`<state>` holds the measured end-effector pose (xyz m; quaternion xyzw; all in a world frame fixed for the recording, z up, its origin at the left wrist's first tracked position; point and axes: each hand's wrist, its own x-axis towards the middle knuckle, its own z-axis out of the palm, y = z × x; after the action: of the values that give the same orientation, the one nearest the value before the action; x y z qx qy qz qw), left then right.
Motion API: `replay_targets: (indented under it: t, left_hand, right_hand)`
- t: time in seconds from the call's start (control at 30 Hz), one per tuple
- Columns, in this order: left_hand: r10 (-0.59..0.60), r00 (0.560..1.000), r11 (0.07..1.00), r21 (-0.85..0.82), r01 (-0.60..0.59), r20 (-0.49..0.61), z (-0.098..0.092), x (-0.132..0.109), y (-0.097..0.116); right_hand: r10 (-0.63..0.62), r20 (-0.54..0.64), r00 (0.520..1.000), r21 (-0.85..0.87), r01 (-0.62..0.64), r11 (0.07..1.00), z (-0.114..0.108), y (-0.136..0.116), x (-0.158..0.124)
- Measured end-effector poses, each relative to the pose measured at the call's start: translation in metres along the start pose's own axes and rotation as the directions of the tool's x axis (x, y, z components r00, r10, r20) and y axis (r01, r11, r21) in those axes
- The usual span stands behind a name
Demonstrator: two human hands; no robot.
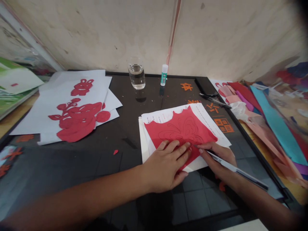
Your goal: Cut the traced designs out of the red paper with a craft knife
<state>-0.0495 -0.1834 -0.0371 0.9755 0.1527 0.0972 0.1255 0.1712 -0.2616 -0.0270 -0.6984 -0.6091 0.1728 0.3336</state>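
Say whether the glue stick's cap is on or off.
On: the white cap sits on top of the glue stick, which stands upright on the dark tabletop, with no bare glue showing.

Matt red paper, glossy black tabletop

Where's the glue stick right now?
In the head view, the glue stick stands upright at the far edge of the dark table, just right of the glass of water.
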Motion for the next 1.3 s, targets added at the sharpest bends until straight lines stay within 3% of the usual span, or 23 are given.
replay_targets:
  t: [0.1,0.2,0.4,0.57,0.77,0.9,1.3]
  left_hand:
    - [-0.006,0.999,1.0,-0.018,0.007,0.031,-0.003,0.001,-0.003]
    - [-0.064,0.997,0.998,-0.015,0.065,0.05,-0.008,0.005,-0.014]
    - [-0.073,0.996,0.997,0.015,0.072,0.045,-0.016,0.028,-0.051]
    - [-0.003,0.999,0.999,0.041,0.001,0.052,-0.025,0.046,-0.063]
    - [0.036,0.999,0.999,0.02,-0.036,0.007,-0.025,0.047,-0.067]
    - [0.039,0.999,0.999,-0.005,-0.039,-0.017,-0.019,0.046,-0.071]
    - [0.033,0.999,0.999,-0.03,-0.033,-0.007,-0.018,0.046,-0.072]
  right_hand:
    - [0.116,-0.102,0.988,0.102,-0.105,0.989,-0.002,-0.002,0.004]
    - [0.186,-0.123,0.975,0.204,-0.159,0.966,-0.013,-0.003,0.013]
    - [0.052,-0.098,0.994,0.389,-0.01,0.921,-0.047,-0.005,0.052]
    - [0.055,-0.133,0.99,0.466,0.014,0.884,-0.03,-0.011,0.081]
    - [0.006,-0.088,0.996,0.325,0.023,0.945,0.001,0.016,0.084]
    - [0.021,-0.024,1.0,0.27,-0.013,0.963,0.001,0.03,0.077]
    - [0.078,0.034,0.996,0.213,-0.083,0.973,0.001,0.026,0.068]
